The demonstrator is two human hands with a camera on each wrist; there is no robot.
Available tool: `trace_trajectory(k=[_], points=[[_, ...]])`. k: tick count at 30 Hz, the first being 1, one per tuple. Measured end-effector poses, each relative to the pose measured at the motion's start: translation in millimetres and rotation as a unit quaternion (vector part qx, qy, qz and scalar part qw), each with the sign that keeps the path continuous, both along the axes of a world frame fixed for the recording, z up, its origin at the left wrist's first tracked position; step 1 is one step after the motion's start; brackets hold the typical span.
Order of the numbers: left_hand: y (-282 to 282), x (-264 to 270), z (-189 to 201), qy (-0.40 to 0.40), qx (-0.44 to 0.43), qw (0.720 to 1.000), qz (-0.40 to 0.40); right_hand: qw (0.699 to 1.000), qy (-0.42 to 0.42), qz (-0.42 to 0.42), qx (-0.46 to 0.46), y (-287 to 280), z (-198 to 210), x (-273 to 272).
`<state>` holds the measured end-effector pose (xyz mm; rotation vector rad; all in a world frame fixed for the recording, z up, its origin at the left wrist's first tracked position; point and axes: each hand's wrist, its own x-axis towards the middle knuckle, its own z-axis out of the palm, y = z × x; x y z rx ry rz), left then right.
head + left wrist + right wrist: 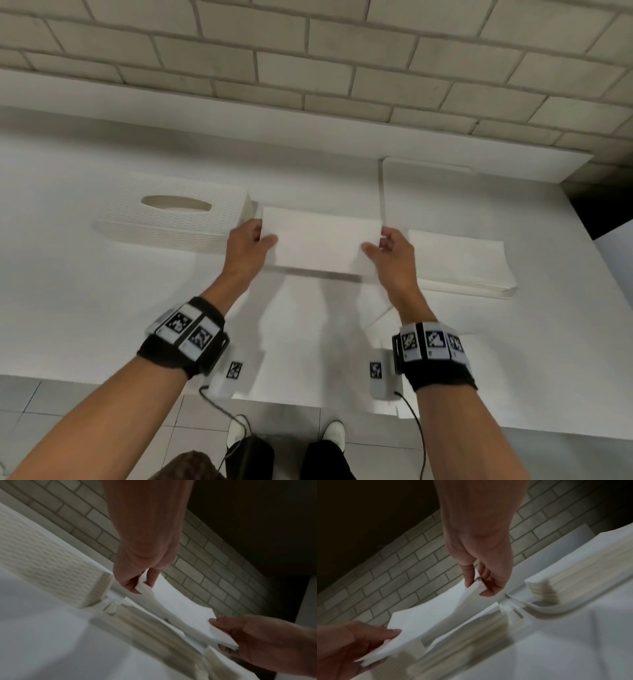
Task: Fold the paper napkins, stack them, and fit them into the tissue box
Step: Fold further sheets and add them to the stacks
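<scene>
A folded white napkin (320, 241) hangs just above the white table, held by both hands. My left hand (251, 240) pinches its left edge between thumb and fingers; my right hand (388, 245) pinches the right edge. In the left wrist view the left hand (139, 584) grips the napkin (180, 608); in the right wrist view the right hand (479, 586) grips the napkin (428, 616). The white textured tissue box (171, 216), with an oval slot on top, lies to the left. A stack of napkins (459, 263) lies to the right.
A flat white lid or tray (445, 192) lies behind the stack. A brick wall (308, 51) and a low white ledge run along the back. The table's front edge (102, 378) is near my body, with tiled floor below.
</scene>
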<state>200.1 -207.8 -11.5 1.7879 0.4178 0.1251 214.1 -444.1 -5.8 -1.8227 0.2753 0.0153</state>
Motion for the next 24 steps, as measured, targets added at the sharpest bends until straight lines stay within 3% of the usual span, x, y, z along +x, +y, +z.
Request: trace_trajectory(k=[6, 16, 20, 22, 24], points=[[-7, 51, 7, 0.058, 0.060, 0.996, 0.025, 0.997, 0.039, -0.038, -0.055, 8, 4, 51], [-14, 61, -15, 0.085, 0.173, 0.981, 0.000, 0.991, 0.072, -0.038, -0.107, 16, -18, 58], [-18, 56, -13, 0.104, 0.278, 0.955, 0.000, 0.993, 0.036, -0.057, -0.098, 15, -17, 46], [-26, 49, -3, 0.078, 0.307, 0.948, 0.002, 0.993, -0.001, -0.085, -0.080, 3, -12, 31], [-42, 41, 9, 0.019, 0.276, 0.961, -0.006, 0.992, -0.024, -0.098, -0.079, -17, -6, 12]])
